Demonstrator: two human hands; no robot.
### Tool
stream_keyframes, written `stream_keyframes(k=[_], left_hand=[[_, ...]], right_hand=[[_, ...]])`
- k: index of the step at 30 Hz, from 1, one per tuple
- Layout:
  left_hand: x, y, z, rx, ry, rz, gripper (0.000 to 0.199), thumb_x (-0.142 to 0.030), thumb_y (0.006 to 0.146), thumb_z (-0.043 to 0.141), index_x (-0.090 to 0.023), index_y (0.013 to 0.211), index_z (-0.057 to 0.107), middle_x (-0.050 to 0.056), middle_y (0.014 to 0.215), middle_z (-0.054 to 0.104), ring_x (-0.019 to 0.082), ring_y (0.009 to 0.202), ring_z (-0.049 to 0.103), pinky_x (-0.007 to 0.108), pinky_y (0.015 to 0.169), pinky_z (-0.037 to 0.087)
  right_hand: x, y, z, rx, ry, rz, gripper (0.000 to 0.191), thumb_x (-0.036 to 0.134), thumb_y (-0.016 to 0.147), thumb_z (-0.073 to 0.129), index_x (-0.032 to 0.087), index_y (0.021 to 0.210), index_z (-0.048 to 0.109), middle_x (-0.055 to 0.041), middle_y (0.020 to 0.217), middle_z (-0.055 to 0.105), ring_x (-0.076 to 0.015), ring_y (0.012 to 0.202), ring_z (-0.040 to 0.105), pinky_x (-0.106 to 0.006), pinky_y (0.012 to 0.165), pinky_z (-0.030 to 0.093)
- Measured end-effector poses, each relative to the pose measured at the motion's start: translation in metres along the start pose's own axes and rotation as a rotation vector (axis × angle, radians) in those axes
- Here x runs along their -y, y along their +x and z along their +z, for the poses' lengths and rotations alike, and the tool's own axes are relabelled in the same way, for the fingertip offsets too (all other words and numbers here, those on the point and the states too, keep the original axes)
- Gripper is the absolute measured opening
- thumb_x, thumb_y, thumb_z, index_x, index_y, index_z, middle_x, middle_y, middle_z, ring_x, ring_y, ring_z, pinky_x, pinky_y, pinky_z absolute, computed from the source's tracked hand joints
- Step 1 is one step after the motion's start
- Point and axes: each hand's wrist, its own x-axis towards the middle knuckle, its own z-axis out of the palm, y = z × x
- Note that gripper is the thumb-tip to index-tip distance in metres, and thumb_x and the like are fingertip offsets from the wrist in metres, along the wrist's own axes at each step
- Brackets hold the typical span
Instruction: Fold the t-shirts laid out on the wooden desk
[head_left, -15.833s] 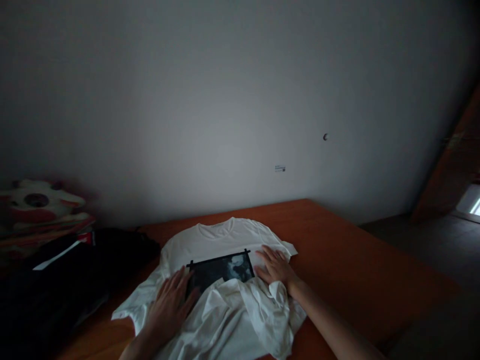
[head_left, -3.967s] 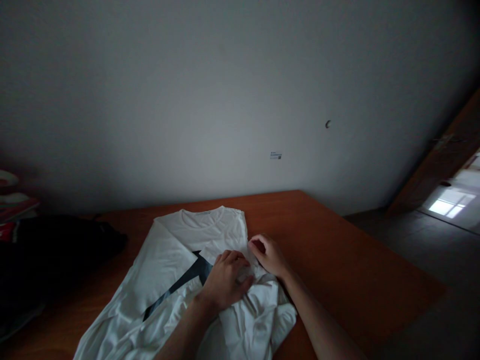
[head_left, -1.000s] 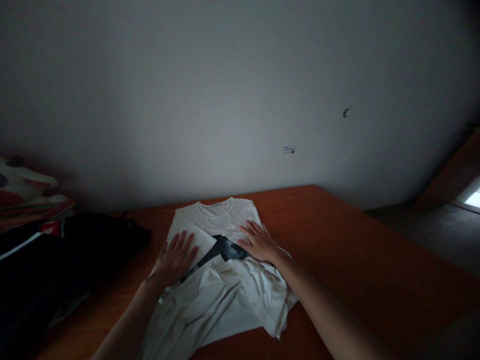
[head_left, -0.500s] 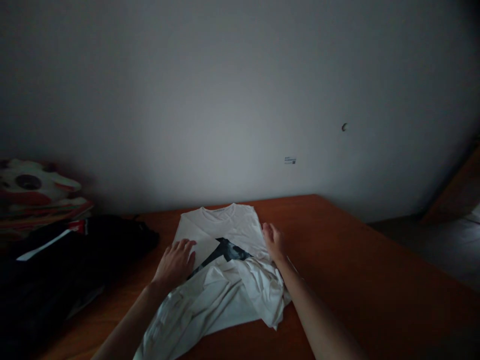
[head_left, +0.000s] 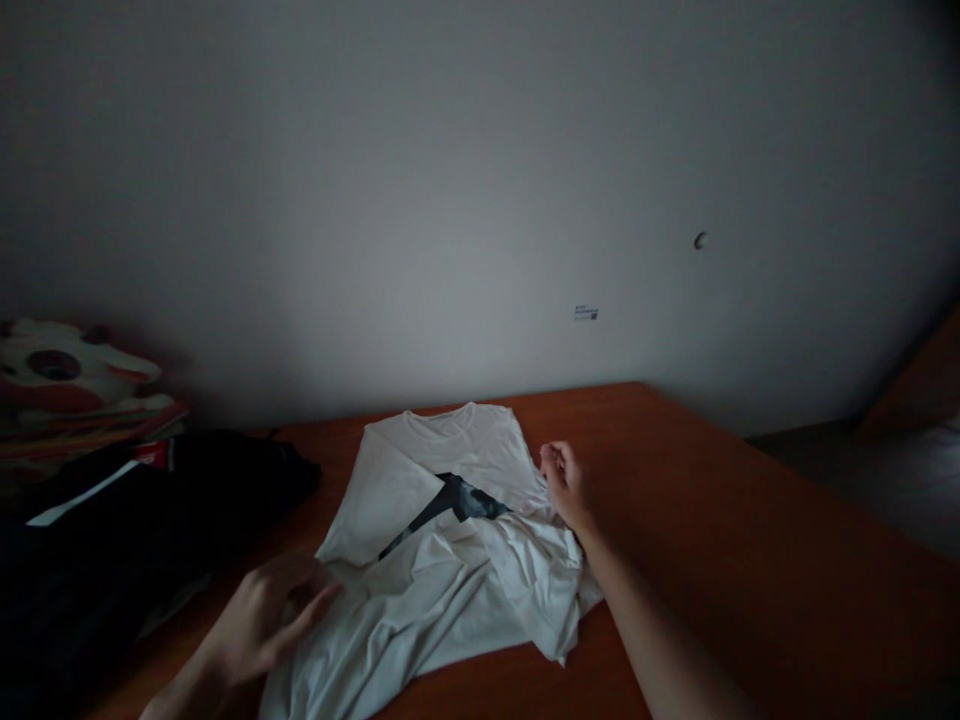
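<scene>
A white T-shirt (head_left: 420, 450) with a dark print on its chest lies with its neckline toward the wall. Its upper half is spread fairly flat; the lower half is bunched in folds toward me. At the shirt's right edge my right hand (head_left: 566, 485) is closed, its curled fingers on the side fabric. My left hand (head_left: 274, 615), somewhat blurred, is over the lower left edge of the shirt, thumb and fingers apart. I see nothing held in it.
The shirt rests on a reddish-brown wooden surface (head_left: 705, 540) against a grey wall (head_left: 450, 200). To the left lies a dark garment heap (head_left: 225, 490) with a white stripe. Behind it sits a cow-like plush toy (head_left: 67, 365). A small label (head_left: 586, 313) is on the wall.
My left hand has left the shirt's left chest area and moved down toward me and left. My right hand has shifted slightly right along with the shirt's side. The view has tilted a little.
</scene>
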Motion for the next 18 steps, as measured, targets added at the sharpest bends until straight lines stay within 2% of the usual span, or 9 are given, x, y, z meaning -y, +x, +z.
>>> stream_keyframes(k=[4,11,15,18], left_hand=[[-0.016,0.0,0.001,0.027,0.028,0.03,0.041,-0.05,0.091,0.051,-0.023,0.061,0.055,-0.001,0.06,0.06,0.013,0.056,0.055,0.027,0.058,0.041],[-0.02,-0.005,0.007,0.051,0.041,0.053,0.046,-0.054,0.09,0.052,-0.023,0.057,0.052,-0.002,0.057,0.057,0.013,0.053,0.051,0.026,0.053,0.037],[-0.027,-0.001,0.008,0.047,0.001,0.077,0.042,-0.051,0.092,0.049,-0.023,0.061,0.054,-0.001,0.061,0.059,0.014,0.056,0.053,0.025,0.055,0.04],[-0.031,-0.007,0.004,0.022,-0.035,0.064,0.037,-0.049,0.093,0.047,-0.024,0.067,0.058,0.001,0.066,0.064,0.016,0.06,0.058,0.025,0.058,0.046]], right_hand=[[0.004,-0.003,-0.005,-0.014,-0.013,-0.01,0.041,0.064,0.092,0.046,0.024,0.087,0.053,0.0047,0.059,0.054,-0.0147,0.054,0.054,-0.025,0.056,0.043],[0.017,-0.028,-0.026,-0.046,0.013,-0.012,0.035,0.059,0.094,0.043,0.026,0.084,0.049,0.0033,0.061,0.054,-0.0167,0.056,0.055,-0.027,0.056,0.046],[0.033,-0.052,-0.048,0.117,-0.098,-0.123,0.027,0.05,0.094,0.047,0.025,0.085,0.054,0.0006,0.067,0.058,-0.0179,0.062,0.057,-0.028,0.059,0.048],[0.048,-0.069,-0.067,0.299,-0.225,-0.296,0.02,0.043,0.091,0.053,0.025,0.084,0.059,-0.0035,0.079,0.063,-0.0213,0.076,0.062,-0.034,0.073,0.051]])
